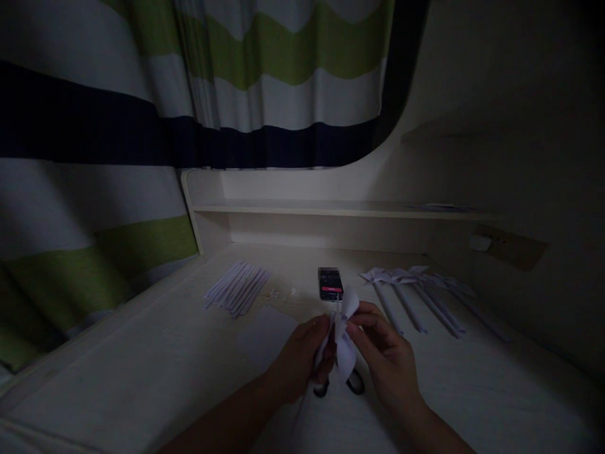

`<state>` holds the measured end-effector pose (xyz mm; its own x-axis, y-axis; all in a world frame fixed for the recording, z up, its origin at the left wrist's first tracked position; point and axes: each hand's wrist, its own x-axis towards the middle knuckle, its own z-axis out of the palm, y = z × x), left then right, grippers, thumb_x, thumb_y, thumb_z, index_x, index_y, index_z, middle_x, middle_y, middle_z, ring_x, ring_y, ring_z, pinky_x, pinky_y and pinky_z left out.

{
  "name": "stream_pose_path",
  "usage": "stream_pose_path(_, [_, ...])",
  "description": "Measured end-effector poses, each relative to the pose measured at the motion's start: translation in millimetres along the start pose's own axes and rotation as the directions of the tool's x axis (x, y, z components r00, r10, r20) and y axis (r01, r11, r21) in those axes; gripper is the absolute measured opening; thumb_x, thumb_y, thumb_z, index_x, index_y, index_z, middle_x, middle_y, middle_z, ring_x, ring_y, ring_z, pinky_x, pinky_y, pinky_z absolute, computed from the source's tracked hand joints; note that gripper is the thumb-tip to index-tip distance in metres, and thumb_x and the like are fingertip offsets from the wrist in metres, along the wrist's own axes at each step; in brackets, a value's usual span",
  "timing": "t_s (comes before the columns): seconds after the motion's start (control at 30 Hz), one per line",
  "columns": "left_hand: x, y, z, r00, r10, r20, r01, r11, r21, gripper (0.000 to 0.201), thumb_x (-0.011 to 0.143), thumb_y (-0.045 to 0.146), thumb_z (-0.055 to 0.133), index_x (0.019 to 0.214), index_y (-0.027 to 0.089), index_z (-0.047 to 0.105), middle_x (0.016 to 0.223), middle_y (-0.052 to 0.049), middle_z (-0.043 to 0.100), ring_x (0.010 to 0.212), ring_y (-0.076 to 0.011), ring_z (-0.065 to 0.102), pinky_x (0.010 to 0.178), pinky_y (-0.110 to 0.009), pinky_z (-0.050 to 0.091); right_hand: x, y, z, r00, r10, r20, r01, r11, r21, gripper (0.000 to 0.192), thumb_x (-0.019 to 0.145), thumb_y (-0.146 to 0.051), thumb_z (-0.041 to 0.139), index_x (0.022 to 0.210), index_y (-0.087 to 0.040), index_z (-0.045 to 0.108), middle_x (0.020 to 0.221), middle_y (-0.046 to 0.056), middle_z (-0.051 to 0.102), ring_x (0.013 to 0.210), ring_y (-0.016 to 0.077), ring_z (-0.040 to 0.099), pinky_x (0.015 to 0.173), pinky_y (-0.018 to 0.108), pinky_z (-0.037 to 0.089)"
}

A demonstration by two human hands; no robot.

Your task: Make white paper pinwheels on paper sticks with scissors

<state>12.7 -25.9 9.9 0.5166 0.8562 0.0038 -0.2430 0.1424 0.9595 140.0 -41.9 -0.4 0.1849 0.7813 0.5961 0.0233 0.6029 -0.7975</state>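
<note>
My left hand (302,353) is closed around a rolled paper stick (324,345), held upright at the front middle of the desk. My right hand (385,350) pinches a white paper pinwheel (347,359) near its centre, thumb and fingers together. The pinwheel's curved blades stand right beside the stick's top; whether the two are joined I cannot tell. Beneath my hands lies a pair of scissors (355,382) with black handles, mostly hidden by hands and paper.
A phone (331,289) lies behind my hands. Rolled paper sticks (239,287) are lined up at left, with small pale bits (274,294) and paper sheets (267,334) nearby. Several pinwheels on sticks (416,302) lie at right. A shelf (302,208) and curtain (283,101) stand behind.
</note>
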Motion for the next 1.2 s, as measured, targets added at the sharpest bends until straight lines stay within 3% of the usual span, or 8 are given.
stream_pose_path(0.33, [-6.4,2.6,-0.1,0.992,0.125,-0.003,-0.120,0.965,0.233,0.036,0.080,0.047,0.033,0.062,0.017,0.041,0.040,0.007,0.037,0.029,-0.0033,0.030,0.029,-0.016,0.022,-3.8,-5.4,-1.5,0.994,-0.105,0.009,0.105,0.992,-0.075,0.005,0.073,-0.018,0.055,0.071,-0.021,0.058,0.094,0.004,0.051,0.089,0.0177,0.050,0.073,0.031,0.044])
stream_pose_path(0.83, [-9.4,0.0,-1.6,0.990,0.144,-0.015,-0.133,0.946,0.294,0.037,0.079,0.050,0.031,0.065,0.018,0.041,0.039,0.007,0.037,0.030,-0.0042,0.030,0.031,-0.017,0.022,-10.3,-8.8,-0.5,0.966,-0.259,0.028,0.257,0.933,-0.252,0.011,0.075,-0.013,0.051,0.077,-0.023,0.055,0.098,0.005,0.049,0.091,0.0190,0.049,0.066,0.031,0.046])
stream_pose_path(0.93, [-11.2,1.7,-1.7,0.977,0.207,0.046,-0.210,0.912,0.352,0.036,0.080,0.049,0.030,0.065,0.018,0.041,0.041,0.007,0.036,0.033,-0.0049,0.030,0.034,-0.018,0.023,-11.6,-9.5,-2.2,0.928,-0.367,0.062,0.361,0.847,-0.390,0.012,0.075,-0.012,0.050,0.080,-0.023,0.053,0.096,0.006,0.049,0.088,0.0198,0.050,0.063,0.032,0.045])
stream_pose_path(1.1, [-17.5,12.8,1.3,0.940,0.334,0.069,-0.327,0.822,0.466,0.030,0.082,0.039,0.035,0.061,0.018,0.040,0.049,0.004,0.038,0.045,-0.0073,0.035,0.045,-0.021,0.027,-12.7,-16.2,-7.1,0.794,-0.567,0.222,0.574,0.576,-0.583,0.019,0.073,-0.007,0.048,0.087,-0.019,0.049,0.096,0.008,0.047,0.088,0.0195,0.048,0.062,0.031,0.044])
stream_pose_path(1.2, [-22.4,24.6,4.1,0.942,0.319,0.108,-0.329,0.807,0.491,0.029,0.081,0.037,0.036,0.060,0.018,0.041,0.052,0.004,0.037,0.048,-0.0084,0.033,0.047,-0.022,0.026,-11.6,-22.8,-9.0,0.735,-0.621,0.274,0.629,0.471,-0.618,0.021,0.071,-0.005,0.049,0.087,-0.019,0.048,0.094,0.007,0.046,0.088,0.0203,0.047,0.065,0.034,0.043])
